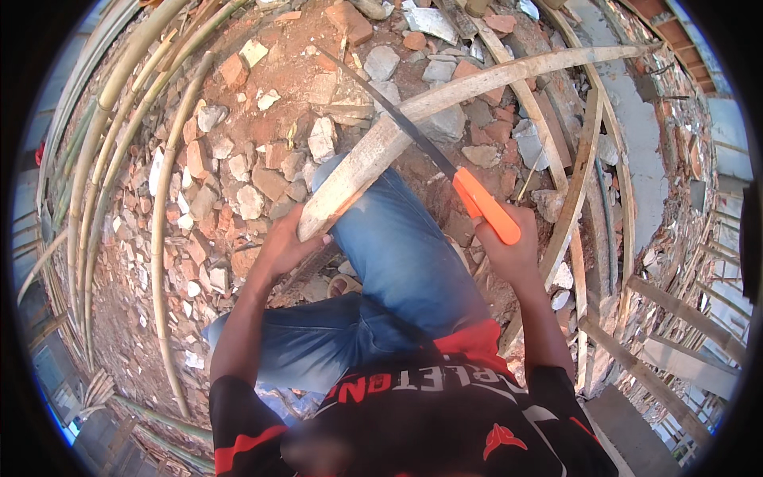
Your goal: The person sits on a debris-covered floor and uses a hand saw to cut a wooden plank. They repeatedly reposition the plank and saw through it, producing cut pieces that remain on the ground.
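Left hand (pixel 284 245) clamped on the near end of a beam (pixel 358 165), right hand (pixel 511 250) wrapped around the handle of a saw (pixel 431 149), a person sits amid rubble (pixel 248 203). The blade crosses the beam just beyond the knee (pixel 389 211). Poles (pixel 163 199) line the left; planks (pixel 586 171) crowd the right, beneath the beam's far stretch.

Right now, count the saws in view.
1: an orange-handled saw, held in the right hand and crossing the wooden beam. Others could be hidden among the rubble.
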Motion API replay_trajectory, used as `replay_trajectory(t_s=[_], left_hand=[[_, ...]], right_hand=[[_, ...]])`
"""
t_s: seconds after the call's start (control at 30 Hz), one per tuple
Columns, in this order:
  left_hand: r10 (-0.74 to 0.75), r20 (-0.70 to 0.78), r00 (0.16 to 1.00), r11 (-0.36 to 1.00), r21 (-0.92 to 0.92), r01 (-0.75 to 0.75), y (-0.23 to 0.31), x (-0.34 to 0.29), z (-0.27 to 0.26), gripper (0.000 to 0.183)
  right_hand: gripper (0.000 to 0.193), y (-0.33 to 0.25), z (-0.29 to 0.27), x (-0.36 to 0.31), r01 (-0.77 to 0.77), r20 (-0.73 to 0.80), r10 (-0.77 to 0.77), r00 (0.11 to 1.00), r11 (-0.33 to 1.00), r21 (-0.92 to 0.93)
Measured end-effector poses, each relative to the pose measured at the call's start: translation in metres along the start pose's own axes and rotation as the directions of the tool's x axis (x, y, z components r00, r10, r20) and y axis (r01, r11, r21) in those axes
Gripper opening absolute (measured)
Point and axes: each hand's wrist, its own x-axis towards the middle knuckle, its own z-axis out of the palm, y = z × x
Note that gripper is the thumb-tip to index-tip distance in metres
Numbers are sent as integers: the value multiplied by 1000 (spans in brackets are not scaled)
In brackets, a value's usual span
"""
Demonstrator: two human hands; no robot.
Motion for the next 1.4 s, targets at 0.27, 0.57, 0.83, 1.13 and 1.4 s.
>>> replay_trajectory(t_s=[0.27, 0.57, 0.83, 1.13, 1.4], left_hand=[[9, -22, 1000, 992, 122, -6, 1, 8, -1, 66], [62, -46, 997, 994, 93, -58, -3, 10, -2, 62], [2, -2, 1000, 1000, -2, -2, -6, 13, -5, 62], [-17, 11, 1000, 993, -117, 18, -10, 20, -8, 59], [66, 202, 977, 918, -396, 20, -17, 28, -23, 70]], right_hand=[[11, 21, -34, -41, -11, -112, -2, 994, 992, -122], [12, 28, -66, -70, -88, 17, 89, 996, 993, -84], [13, 36, -36, -47, 6, 71, 0, 997, 997, -78], [11, 37, -62, -17, 2, 78, 4, 997, 997, -79], [10, 23, -40, 9, 84, 23, -83, 996, 994, -64]])
